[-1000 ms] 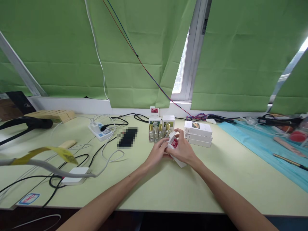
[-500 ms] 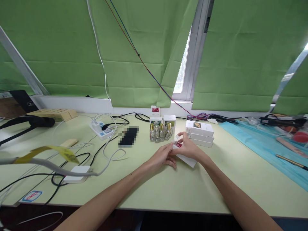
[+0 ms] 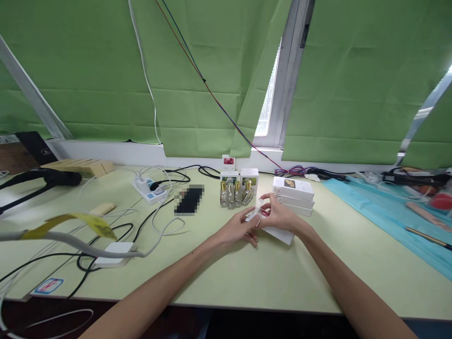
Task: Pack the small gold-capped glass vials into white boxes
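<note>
A small white box [image 3: 280,235] with a red picture lies tilted on the table between my hands. My left hand [image 3: 237,229] grips its left end, thumb on top and fingers curled beneath. My right hand [image 3: 277,214] pinches at the same end, where a white flap [image 3: 259,205] stands up. Fingers partly cover the red picture. Just beyond my hands stand several small glass bottles [image 3: 230,195] with gold caps. Behind the bottles are white boxes [image 3: 249,175] with pictures on them. Right of my right hand sits a stack of white boxes [image 3: 293,188].
A white power strip [image 3: 144,189] with plugs and a blurred dark rectangle [image 3: 189,200] lie to the left. Cables run round a white device [image 3: 113,254]. A blue plastic sheet [image 3: 384,212] covers the right side, with a pen-like stick [image 3: 428,238] on it. Green curtains [image 3: 212,108] hang behind.
The white flap at the box's end now stands up more visibly between my fingers. The box has shifted slightly to the right, and my left thumb has moved right onto it.
</note>
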The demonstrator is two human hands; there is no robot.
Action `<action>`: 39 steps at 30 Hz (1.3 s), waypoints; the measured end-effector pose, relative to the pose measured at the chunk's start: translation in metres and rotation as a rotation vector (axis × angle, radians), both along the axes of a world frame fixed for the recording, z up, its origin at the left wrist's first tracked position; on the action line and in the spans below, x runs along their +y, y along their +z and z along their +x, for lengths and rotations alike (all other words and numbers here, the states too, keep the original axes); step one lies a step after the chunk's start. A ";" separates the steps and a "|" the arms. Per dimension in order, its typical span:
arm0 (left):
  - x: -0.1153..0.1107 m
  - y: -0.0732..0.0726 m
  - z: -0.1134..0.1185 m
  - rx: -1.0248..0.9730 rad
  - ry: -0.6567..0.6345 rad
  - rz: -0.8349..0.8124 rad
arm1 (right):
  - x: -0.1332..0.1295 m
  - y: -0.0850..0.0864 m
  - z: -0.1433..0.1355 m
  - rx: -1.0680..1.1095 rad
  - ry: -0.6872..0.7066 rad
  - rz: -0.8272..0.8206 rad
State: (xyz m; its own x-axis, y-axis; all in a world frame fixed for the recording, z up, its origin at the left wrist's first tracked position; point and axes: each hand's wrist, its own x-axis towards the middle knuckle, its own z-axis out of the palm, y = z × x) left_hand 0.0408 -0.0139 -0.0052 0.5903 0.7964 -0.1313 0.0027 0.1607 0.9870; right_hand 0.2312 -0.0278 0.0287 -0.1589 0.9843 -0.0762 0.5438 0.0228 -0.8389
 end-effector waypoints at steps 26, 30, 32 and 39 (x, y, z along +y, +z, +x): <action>0.008 0.006 -0.010 0.083 -0.004 0.236 | -0.001 -0.004 0.002 0.077 0.237 0.165; 0.007 0.008 -0.012 0.064 0.018 0.275 | -0.001 -0.002 0.002 0.085 0.288 0.138; 0.007 0.009 -0.012 0.071 0.015 0.277 | -0.001 -0.003 0.003 0.087 0.306 0.131; 0.010 0.013 -0.013 0.226 0.054 0.301 | -0.002 -0.005 0.001 0.071 0.286 0.177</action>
State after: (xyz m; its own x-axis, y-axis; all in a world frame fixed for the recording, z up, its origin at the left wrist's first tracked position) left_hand 0.0273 -0.0038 0.0077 0.5291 0.8485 -0.0086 0.2257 -0.1309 0.9654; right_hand 0.2322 -0.0297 0.0237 -0.4290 0.8962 0.1127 0.4351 0.3144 -0.8437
